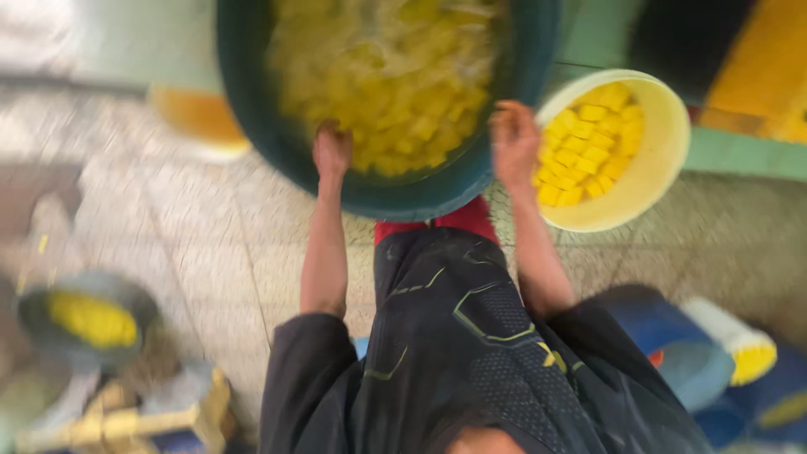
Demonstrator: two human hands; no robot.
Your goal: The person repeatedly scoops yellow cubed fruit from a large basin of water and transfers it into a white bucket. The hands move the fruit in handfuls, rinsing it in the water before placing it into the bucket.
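Now the person stands over a big dark green tub (277,143) full of yellow chunks (395,92) in water. Both hands sit on the near rim. The left hand (332,151) holds the rim at about 7 o'clock on the tub, and the right hand (514,139) holds it at about 5 o'clock. The fingers of each hand curl over the edge and look pressed together, but the picture is blurry, so I cannot tell just how tight they grip.

The tub is at 12 o'clock from the person, right in front of their body, on the tiled floor (193,244). It is round, so it has no long side. Its open mouth faces up and seems to lean a little toward the person.

To do this well, I think both hands should hold firm and even, one on each side, so the heavy tub does not tip and slosh.

A pale yellow bowl (668,143) with neat yellow cubes sits at 2 o'clock, just beside the tub. A small grey pan (34,315) with yellow bits is at 8 o'clock, well apart.
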